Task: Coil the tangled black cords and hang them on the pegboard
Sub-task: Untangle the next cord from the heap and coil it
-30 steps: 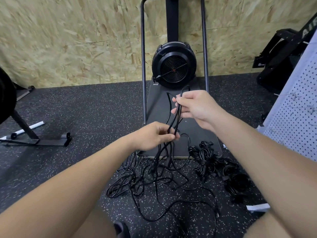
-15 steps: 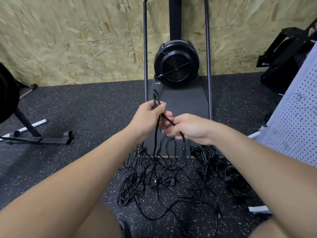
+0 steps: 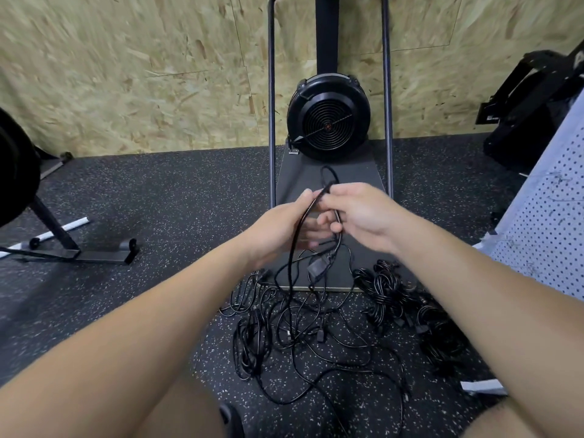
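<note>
Black speckled rubber flooring [image 3: 158,197] is seen running back to a chipboard wall [image 3: 126,74], against which a black fan-wheel machine [image 3: 328,116] is stood on a dark flat base [image 3: 328,184] between two upright tubes. A white pegboard [image 3: 546,229] is seen leaning at the right edge, with small hooks on its face.

A black cord [image 3: 295,245] is held above the base by both hands, which are brought close together. It is pinched near its top by the fingertips of the right hand [image 3: 363,216], where a short loop is seen rising above the fingers. The left hand [image 3: 278,232] is curled round the same cord just beside it. From the hands the cord's long axis runs almost straight down, slightly toward the viewer, to the floor. A plug end [image 3: 317,267] is seen dangling below the hands, pointing down.

Beneath the hands a tangled pile of cords [image 3: 294,330] is spread loosely on the floor, with strands trailing toward the viewer. To its right, bundled cords [image 3: 384,292] are laid side by side, extending back toward the lower right. At far left, a black stand foot [image 3: 94,252] and a white bar [image 3: 68,226] are seen on the floor.
</note>
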Demonstrator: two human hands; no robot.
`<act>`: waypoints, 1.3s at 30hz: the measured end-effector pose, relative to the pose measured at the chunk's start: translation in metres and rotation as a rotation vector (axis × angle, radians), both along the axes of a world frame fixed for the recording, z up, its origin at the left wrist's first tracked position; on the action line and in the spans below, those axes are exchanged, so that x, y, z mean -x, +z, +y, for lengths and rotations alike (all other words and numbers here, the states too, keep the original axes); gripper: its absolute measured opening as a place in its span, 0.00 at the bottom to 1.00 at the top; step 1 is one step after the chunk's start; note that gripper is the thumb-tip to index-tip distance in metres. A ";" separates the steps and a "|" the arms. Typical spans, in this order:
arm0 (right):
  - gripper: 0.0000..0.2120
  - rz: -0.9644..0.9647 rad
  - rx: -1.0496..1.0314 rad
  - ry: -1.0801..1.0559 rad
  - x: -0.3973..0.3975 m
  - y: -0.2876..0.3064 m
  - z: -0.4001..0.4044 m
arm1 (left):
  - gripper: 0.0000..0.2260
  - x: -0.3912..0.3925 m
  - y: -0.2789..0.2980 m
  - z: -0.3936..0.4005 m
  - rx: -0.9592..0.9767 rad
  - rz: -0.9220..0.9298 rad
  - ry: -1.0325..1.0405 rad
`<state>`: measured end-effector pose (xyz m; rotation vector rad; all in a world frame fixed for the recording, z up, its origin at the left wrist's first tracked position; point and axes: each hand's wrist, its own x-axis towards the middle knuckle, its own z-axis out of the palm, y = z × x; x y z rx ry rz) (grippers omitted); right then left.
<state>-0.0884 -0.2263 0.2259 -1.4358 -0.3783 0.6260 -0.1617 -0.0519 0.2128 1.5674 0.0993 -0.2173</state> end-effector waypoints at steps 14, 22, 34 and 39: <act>0.11 0.081 0.054 -0.197 -0.033 0.003 -0.030 | 0.08 0.014 -0.030 0.019 -0.373 0.025 -0.032; 0.14 0.014 0.382 0.112 0.005 -0.019 -0.003 | 0.11 -0.008 0.007 -0.003 -0.036 -0.217 0.407; 0.09 -0.168 0.320 0.057 -0.005 -0.016 -0.021 | 0.08 -0.021 -0.008 0.005 -0.187 -0.285 0.384; 0.11 -0.148 0.038 -0.132 -0.020 0.004 -0.020 | 0.16 -0.002 -0.007 0.010 -0.426 -0.239 0.094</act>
